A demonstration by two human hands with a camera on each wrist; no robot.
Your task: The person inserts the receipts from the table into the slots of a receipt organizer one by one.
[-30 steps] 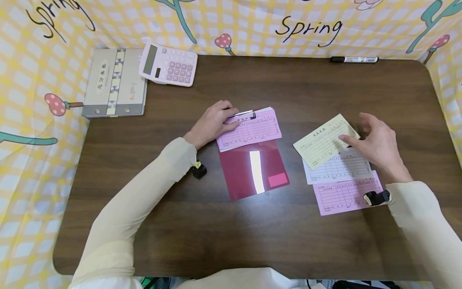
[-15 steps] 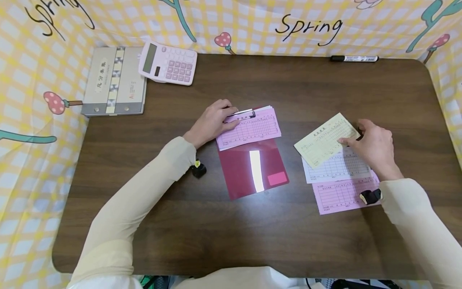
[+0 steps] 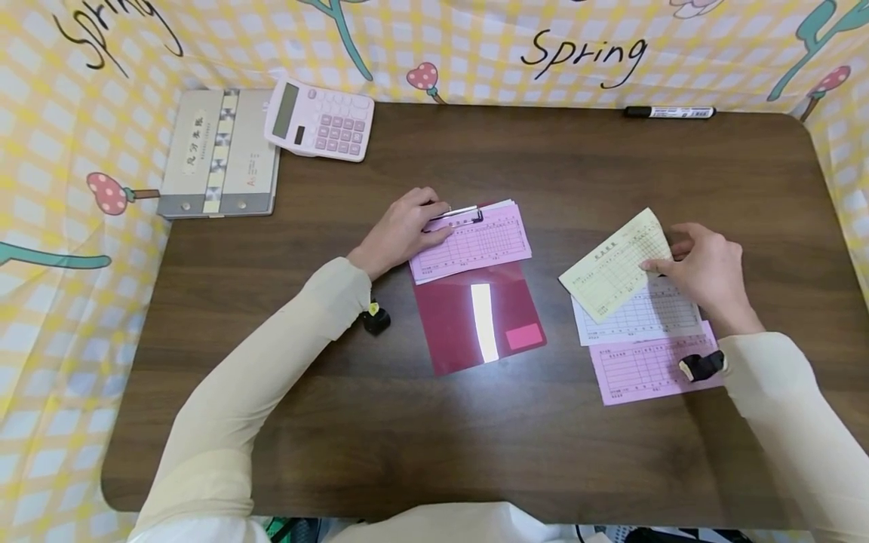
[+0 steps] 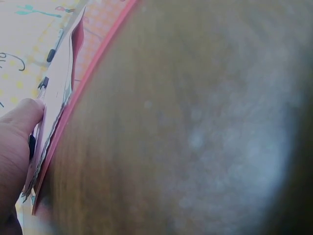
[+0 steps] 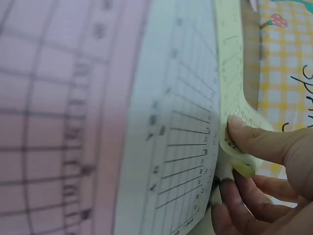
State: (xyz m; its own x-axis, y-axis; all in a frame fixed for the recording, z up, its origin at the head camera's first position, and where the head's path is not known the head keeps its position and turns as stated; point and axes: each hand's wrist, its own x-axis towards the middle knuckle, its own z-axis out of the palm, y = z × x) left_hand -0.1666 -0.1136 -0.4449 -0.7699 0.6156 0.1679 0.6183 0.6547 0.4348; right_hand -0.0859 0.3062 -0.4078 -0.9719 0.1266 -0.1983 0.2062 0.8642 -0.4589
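A dark red clipboard (image 3: 451, 324) lies mid-table with pink printed forms (image 3: 492, 237) under its metal clip (image 3: 462, 215). My left hand (image 3: 403, 230) grips the clipboard's upper left corner by the clip, its thumb over the pink paper; the left wrist view shows the thumb (image 4: 27, 115) on the stacked sheets. On the right, my right hand (image 3: 713, 275) pinches the right edge of a yellow form (image 3: 607, 268). That edge curls upward between thumb and fingers in the right wrist view. Beneath it lie a white form (image 3: 645, 313) and a pink form (image 3: 648, 369), overlapping.
A pale pink calculator (image 3: 322, 121) rests partly on a grey notebook (image 3: 210, 158) at the back left. A black-and-white marker (image 3: 672, 112) lies along the back edge. Yellow checked cloth (image 3: 475, 53) borders the brown table (image 3: 434, 445).
My right hand has closed its fingers on the yellow form, whose right edge now bends up and whose left corner has shifted slightly right. The left hand stays in place.
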